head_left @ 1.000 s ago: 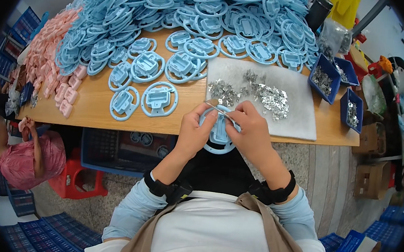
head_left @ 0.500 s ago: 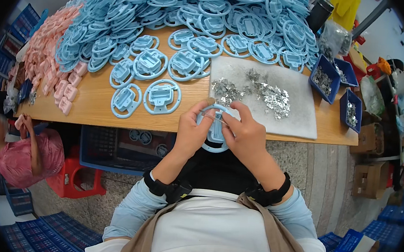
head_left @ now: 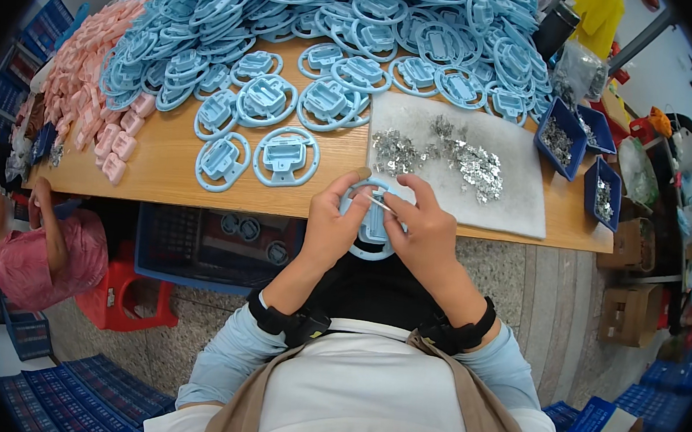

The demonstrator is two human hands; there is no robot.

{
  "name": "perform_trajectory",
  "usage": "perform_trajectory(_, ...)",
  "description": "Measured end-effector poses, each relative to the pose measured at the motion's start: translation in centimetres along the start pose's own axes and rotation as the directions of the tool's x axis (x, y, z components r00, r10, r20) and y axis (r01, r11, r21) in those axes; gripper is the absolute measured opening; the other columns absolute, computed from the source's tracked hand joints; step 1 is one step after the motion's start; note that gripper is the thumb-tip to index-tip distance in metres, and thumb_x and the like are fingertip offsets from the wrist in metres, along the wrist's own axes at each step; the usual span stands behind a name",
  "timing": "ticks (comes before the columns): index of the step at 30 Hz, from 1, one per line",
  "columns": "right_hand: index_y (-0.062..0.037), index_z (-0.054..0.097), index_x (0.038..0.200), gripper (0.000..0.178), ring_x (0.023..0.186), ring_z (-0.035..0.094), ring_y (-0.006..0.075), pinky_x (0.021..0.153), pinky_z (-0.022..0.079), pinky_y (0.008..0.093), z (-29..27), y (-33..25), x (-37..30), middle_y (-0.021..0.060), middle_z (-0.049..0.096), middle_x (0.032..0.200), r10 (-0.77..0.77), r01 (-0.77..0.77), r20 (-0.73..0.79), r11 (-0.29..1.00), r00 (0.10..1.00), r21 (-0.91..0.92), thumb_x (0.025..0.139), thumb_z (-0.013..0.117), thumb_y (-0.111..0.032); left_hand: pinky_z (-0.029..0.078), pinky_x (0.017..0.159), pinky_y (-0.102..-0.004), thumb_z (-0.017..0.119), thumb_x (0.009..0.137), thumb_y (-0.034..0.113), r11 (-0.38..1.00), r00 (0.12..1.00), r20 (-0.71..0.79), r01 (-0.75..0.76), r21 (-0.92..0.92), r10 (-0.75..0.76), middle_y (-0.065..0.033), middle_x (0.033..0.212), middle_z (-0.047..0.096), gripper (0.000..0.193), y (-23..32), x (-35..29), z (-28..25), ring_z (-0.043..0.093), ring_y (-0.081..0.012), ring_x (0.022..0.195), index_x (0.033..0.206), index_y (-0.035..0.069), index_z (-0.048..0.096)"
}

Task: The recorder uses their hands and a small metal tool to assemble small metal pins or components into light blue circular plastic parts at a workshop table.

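Observation:
Both my hands hold one light blue ring-shaped plastic part (head_left: pixel 371 226) just in front of the table's near edge. My left hand (head_left: pixel 330 224) grips its left side with the thumb on the rim. My right hand (head_left: pixel 425 233) grips the right side and pinches a small silver metal piece (head_left: pixel 381 206) against the part's centre. A loose heap of the same small metal pieces (head_left: pixel 442 154) lies on a white mat (head_left: pixel 511 206) right beyond my hands. Two finished-looking blue rings (head_left: pixel 285 157) lie on the wooden table (head_left: pixel 161 167) to the left of the mat.
A big pile of blue ring parts (head_left: pixel 339 18) covers the far table, with pink plastic parts (head_left: pixel 85 94) at the left. Dark blue bins (head_left: pixel 562 140) of metal bits stand at the right. A blue crate (head_left: pixel 212 241) sits under the table. A person in pink (head_left: pixel 38 251) sits at the left.
My hands and the blue ring have dropped slightly toward me from the mat's edge, and my right fingers have shifted the metal piece onto the ring's centre.

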State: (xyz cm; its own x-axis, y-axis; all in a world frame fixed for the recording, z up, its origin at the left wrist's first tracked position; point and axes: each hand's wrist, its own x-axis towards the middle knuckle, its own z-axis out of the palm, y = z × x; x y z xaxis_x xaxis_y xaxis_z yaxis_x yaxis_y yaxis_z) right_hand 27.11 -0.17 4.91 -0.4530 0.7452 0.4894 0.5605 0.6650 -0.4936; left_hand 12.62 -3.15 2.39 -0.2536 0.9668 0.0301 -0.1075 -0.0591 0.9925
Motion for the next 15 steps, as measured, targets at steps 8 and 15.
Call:
perform_trajectory(8, -0.0027, 0.064, 0.096, 0.029, 0.063, 0.061, 0.0154, 0.052, 0.047, 0.0268, 0.4, 0.2, 0.1, 0.0114, 0.062, 0.098, 0.19, -0.195, 0.044, 0.958, 0.981, 0.211, 0.069, 0.067, -0.013, 0.045, 0.071, -0.0223, 0.055, 0.086, 0.012, 0.999, 1.0, -0.007, 0.02, -0.042, -0.02, -0.01, 0.092, 0.063, 0.032, -0.5, -0.5, -0.5, 0.056, -0.0093, 0.084, 0.11, -0.009, 0.052)
perform_trajectory(15, 0.0024, 0.062, 0.103, 0.037, 0.059, 0.047, 0.0032, 0.054, 0.04, 0.0194, 0.9, 1.5, 1.1, 0.0046, 0.063, 0.078, 0.423, -0.546, 0.352, 0.558, 0.835, 0.625, 0.071, 0.068, -0.016, 0.045, 0.072, -0.0216, 0.055, 0.087, 0.013, 0.997, 1.0, 0.025, 0.013, -0.079, -0.011, -0.0104, 0.095, 0.063, 0.031, 0.9, -0.6, -0.7, 0.056, -0.009, 0.085, 0.109, -0.009, 0.052)
